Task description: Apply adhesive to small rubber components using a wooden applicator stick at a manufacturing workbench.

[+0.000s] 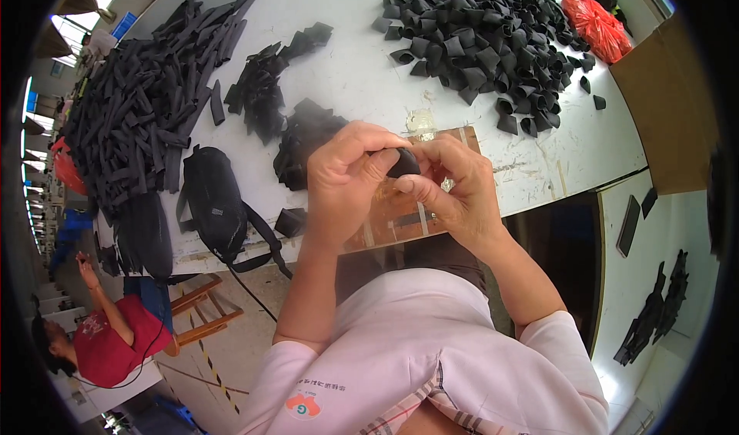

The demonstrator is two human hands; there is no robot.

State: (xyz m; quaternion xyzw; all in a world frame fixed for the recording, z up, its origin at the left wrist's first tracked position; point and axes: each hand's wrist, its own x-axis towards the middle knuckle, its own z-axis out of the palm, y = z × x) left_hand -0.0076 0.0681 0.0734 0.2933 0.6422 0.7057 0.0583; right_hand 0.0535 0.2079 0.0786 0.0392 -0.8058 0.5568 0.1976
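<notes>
Above a brown board [471,136] on the white table, both of my hands pinch one small black fabric piece [406,164], bent into a curve. My left hand [342,177] grips its left side between thumb and fingers. On the other side, the thumb and fingers of my right hand [462,185] close on it. My fingers hide part of the piece. Just left of my left hand lies a pile of flat black pieces [304,138]. A large heap of small looped black pieces [485,38] spreads over the far right of the table.
Long black strips [135,104] are heaped at the left, near a black bag [215,200] with a strap. A red plastic bag [596,28] and a cardboard box [658,108] stand at right. A phone [628,225] lies on the side table. A person in red [119,342] sits at lower left.
</notes>
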